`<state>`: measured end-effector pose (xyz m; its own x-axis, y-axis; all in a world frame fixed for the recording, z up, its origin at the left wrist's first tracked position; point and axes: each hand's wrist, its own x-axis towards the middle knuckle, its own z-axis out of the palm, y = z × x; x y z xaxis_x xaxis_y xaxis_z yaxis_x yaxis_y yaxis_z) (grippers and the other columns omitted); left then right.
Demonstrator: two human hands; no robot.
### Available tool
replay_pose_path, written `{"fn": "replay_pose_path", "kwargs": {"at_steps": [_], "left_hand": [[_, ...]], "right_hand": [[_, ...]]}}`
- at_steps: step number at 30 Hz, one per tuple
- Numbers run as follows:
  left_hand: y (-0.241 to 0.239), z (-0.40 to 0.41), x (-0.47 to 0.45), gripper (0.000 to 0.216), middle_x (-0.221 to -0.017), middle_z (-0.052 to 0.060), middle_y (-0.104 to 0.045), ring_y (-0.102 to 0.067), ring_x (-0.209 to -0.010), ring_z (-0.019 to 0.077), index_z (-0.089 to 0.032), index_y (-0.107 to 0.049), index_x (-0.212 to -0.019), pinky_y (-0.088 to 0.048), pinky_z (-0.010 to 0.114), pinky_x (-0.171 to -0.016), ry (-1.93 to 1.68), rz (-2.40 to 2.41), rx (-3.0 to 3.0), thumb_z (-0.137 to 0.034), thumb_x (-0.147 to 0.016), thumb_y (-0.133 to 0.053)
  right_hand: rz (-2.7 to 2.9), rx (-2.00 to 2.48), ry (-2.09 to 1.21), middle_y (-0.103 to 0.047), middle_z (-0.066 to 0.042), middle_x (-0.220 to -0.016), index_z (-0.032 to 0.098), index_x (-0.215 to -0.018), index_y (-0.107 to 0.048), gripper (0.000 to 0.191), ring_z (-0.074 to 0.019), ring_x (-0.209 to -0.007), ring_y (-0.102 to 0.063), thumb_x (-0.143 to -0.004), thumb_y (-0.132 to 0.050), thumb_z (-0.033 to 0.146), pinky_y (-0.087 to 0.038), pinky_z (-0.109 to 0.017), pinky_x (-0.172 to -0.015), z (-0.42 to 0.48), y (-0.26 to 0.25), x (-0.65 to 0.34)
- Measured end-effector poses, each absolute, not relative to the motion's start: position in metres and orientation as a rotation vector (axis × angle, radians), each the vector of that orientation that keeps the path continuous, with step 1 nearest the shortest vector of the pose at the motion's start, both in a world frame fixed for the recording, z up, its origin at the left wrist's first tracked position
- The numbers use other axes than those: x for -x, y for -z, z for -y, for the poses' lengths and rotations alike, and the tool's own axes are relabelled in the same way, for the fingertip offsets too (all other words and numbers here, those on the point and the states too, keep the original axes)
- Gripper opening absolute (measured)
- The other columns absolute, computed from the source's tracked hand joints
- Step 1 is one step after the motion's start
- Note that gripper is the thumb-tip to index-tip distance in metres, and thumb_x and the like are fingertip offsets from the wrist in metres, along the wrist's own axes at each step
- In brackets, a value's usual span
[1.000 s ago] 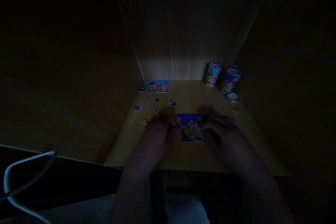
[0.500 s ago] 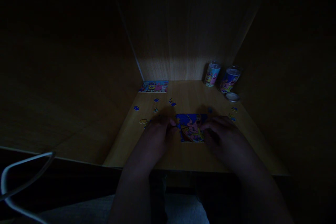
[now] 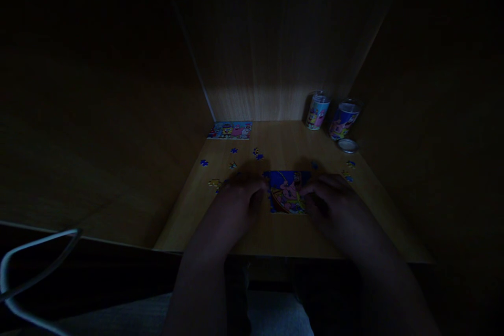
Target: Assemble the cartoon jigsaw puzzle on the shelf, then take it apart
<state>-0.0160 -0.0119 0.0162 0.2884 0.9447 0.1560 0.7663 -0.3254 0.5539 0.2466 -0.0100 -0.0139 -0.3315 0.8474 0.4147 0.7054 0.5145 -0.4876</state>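
A partly assembled cartoon jigsaw puzzle (image 3: 286,191) in blue, pink and yellow lies in the middle of a wooden desk (image 3: 275,236). My left hand (image 3: 236,200) rests at the puzzle's left edge with its fingers curled down onto the edge. My right hand (image 3: 333,200) sits at the right edge, fingers bent over that side. The scene is very dark, and I cannot make out whether either hand pinches a piece. Loose puzzle pieces (image 3: 233,157) lie scattered behind my left hand.
A printed picture card (image 3: 230,129) lies at the back left corner. Two cartoon-printed tubs (image 3: 317,110) (image 3: 343,119) stand at the back right, with a round lid (image 3: 348,145) in front. More pieces (image 3: 348,170) lie at the right. Wooden walls enclose the desk. A white cable (image 3: 35,268) loops at lower left.
My left hand has slid slightly right and nearer along the puzzle's left edge. The right hand has hardly moved.
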Motion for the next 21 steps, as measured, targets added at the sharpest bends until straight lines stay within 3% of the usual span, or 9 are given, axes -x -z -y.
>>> {"fn": "replay_pose_path", "kwargs": {"at_steps": [7, 17, 21], "left_hand": [[-0.0133, 0.0096, 0.0115, 0.022, -0.110, 0.007, -0.075, -0.072, -0.108, 0.0246, -0.021, -0.074, -0.096, -0.059, 0.038, -0.095, -0.724, -1.450, -2.312, -0.003, -0.099, -0.062], [-0.0139, 0.0092, 0.0107, 0.023, -0.107, 0.005, -0.076, -0.073, -0.104, 0.0232, -0.022, -0.076, -0.096, -0.061, 0.038, -0.093, -0.801, -1.362, -2.341, -0.001, -0.096, -0.065], [-0.0153, 0.0077, 0.0157, 0.017, -0.111, 0.010, -0.074, -0.072, -0.105, 0.0259, -0.019, -0.077, -0.098, -0.062, 0.042, -0.096, -1.001, -1.633, -2.318, -0.009, -0.101, -0.063]], "right_hand": [[2.118, 1.262, -0.269, -0.080, -0.004, -0.112, 0.027, -0.104, -0.075, 0.020, -0.0274, -0.109, -0.071, -0.100, -0.066, 0.009, -0.056, -0.045, -0.097, 0.0105, 0.0148, -0.2461], [2.123, 1.256, -0.272, -0.079, -0.004, -0.112, 0.027, -0.104, -0.075, 0.020, -0.0269, -0.108, -0.071, -0.101, -0.066, 0.009, -0.056, -0.045, -0.098, 0.0100, 0.0151, -0.2465], [2.116, 1.261, -0.277, -0.079, -0.005, -0.114, 0.026, -0.105, -0.076, 0.019, -0.0268, -0.111, -0.070, -0.101, -0.065, 0.010, -0.056, -0.044, -0.099, 0.0110, 0.0143, -0.2461]]}}
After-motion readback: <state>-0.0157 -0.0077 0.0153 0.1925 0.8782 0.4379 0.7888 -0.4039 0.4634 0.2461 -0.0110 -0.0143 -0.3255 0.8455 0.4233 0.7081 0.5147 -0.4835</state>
